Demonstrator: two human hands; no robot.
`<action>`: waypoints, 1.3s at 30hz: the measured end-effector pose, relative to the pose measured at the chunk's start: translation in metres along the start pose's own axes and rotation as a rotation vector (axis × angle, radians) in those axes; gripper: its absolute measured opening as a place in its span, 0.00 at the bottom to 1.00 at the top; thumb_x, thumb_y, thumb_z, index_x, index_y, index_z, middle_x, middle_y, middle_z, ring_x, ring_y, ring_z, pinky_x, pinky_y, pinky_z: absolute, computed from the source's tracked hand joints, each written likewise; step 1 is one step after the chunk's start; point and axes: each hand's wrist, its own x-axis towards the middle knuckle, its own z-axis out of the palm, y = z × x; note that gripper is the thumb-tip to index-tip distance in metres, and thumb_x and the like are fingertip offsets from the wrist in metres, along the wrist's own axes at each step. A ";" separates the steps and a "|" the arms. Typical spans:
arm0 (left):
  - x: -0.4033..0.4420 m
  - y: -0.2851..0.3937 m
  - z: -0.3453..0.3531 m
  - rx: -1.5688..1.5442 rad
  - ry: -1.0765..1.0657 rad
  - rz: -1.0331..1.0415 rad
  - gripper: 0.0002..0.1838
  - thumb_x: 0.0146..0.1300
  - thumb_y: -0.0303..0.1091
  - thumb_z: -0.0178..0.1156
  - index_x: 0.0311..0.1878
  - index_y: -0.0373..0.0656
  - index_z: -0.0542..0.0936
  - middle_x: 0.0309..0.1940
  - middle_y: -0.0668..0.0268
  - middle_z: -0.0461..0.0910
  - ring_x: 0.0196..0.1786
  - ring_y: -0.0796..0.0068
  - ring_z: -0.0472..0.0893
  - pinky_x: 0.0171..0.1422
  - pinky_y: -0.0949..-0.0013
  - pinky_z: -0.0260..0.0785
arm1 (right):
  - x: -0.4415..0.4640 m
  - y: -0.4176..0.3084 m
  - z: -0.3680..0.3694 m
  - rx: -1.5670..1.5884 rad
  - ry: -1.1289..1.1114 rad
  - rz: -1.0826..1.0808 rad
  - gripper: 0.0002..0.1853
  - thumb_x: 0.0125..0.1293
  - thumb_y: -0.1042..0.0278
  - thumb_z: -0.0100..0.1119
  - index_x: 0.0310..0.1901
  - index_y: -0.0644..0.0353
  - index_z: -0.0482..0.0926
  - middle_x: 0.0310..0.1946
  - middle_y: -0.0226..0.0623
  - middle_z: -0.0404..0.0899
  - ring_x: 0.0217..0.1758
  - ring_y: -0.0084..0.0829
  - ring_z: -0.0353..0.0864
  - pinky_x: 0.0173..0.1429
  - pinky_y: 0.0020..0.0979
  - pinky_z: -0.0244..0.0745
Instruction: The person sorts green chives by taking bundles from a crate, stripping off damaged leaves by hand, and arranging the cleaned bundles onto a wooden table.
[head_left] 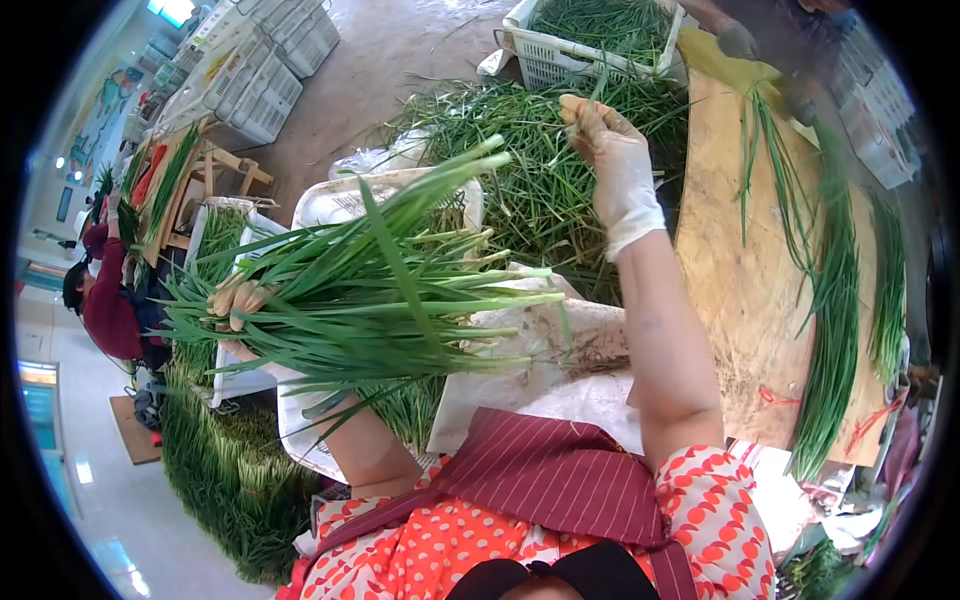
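Observation:
A thick bunch of garlic chives (400, 290) lies across my left hand (240, 303), pale cut stems pointing right and leaf tips left. The fingers of that hand wrap over the leaves; the leaves cover much of its palm. Up and to the right, my right hand (612, 155) wears a pale glove, stained at the fingertips. Its fingers are pinched together above a heap of loose green leaves (530, 180). Whether a thin blade is between those fingertips, I cannot make out. One loose leaf stands out from the bunch in front.
On the right, a wooden board (735, 300) bears long chives (835, 320) and red ties (778, 397). A white crate (545, 60) of greens stands behind the heap. At left are stacked chives (230, 470), stacked crates (235, 90) and a person (110, 300). Another person's gloved hand (738, 42) is at top right.

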 end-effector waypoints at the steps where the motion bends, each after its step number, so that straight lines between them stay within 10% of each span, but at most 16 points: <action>1: -0.001 0.003 -0.001 -0.009 -0.024 -0.014 0.15 0.54 0.27 0.60 0.45 0.44 0.69 0.34 0.73 0.68 0.35 0.80 0.70 0.50 0.74 0.64 | 0.005 0.003 -0.008 -0.175 0.008 0.023 0.15 0.61 0.57 0.60 0.45 0.57 0.78 0.33 0.26 0.77 0.39 0.18 0.72 0.49 0.21 0.65; 7: 0.001 -0.006 0.001 0.046 0.080 -0.035 0.13 0.53 0.24 0.60 0.40 0.46 0.70 0.30 0.73 0.70 0.35 0.80 0.72 0.51 0.74 0.67 | -0.030 0.019 0.010 -0.069 -0.691 0.247 0.29 0.57 0.54 0.63 0.55 0.65 0.71 0.50 0.38 0.76 0.53 0.25 0.73 0.57 0.28 0.68; 12: 0.003 -0.011 -0.001 -0.022 0.007 -0.030 0.13 0.53 0.25 0.59 0.41 0.45 0.69 0.34 0.72 0.68 0.38 0.80 0.70 0.51 0.72 0.65 | -0.040 0.018 0.033 0.060 -0.536 0.171 0.14 0.61 0.62 0.59 0.40 0.66 0.78 0.27 0.34 0.81 0.29 0.20 0.75 0.38 0.22 0.70; 19: 0.002 0.000 0.005 0.105 0.056 0.024 0.15 0.55 0.27 0.59 0.45 0.45 0.68 0.34 0.74 0.68 0.36 0.79 0.70 0.50 0.73 0.64 | -0.036 -0.007 -0.005 -0.130 -0.462 0.106 0.11 0.65 0.66 0.49 0.35 0.66 0.76 0.24 0.37 0.78 0.25 0.21 0.71 0.34 0.23 0.69; 23: 0.003 -0.006 0.010 0.009 0.020 0.080 0.15 0.55 0.27 0.60 0.45 0.44 0.68 0.35 0.74 0.69 0.35 0.79 0.70 0.49 0.73 0.64 | 0.007 0.001 -0.075 0.245 -0.214 0.028 0.18 0.65 0.62 0.53 0.51 0.64 0.71 0.31 0.36 0.79 0.30 0.23 0.76 0.45 0.25 0.73; 26: 0.004 0.018 -0.002 0.064 -0.044 -0.026 0.17 0.54 0.28 0.62 0.46 0.43 0.70 0.35 0.74 0.69 0.34 0.82 0.71 0.47 0.74 0.64 | 0.012 -0.008 -0.068 -0.318 0.089 -0.154 0.26 0.61 0.64 0.58 0.59 0.63 0.66 0.46 0.45 0.77 0.52 0.32 0.75 0.57 0.29 0.69; 31: 0.010 -0.003 0.009 0.096 -0.061 -0.074 0.10 0.56 0.27 0.58 0.39 0.45 0.68 0.31 0.74 0.68 0.33 0.81 0.71 0.48 0.73 0.66 | 0.000 -0.022 0.004 -0.768 -0.522 -0.712 0.19 0.55 0.63 0.63 0.50 0.52 0.78 0.51 0.39 0.76 0.55 0.30 0.73 0.60 0.30 0.66; 39: 0.011 0.003 0.007 0.103 -0.042 -0.061 0.13 0.54 0.26 0.59 0.42 0.44 0.68 0.32 0.73 0.68 0.35 0.81 0.70 0.51 0.72 0.65 | -0.023 0.000 0.026 -0.190 -0.785 0.046 0.15 0.58 0.72 0.61 0.47 0.67 0.78 0.44 0.36 0.80 0.45 0.20 0.76 0.53 0.22 0.70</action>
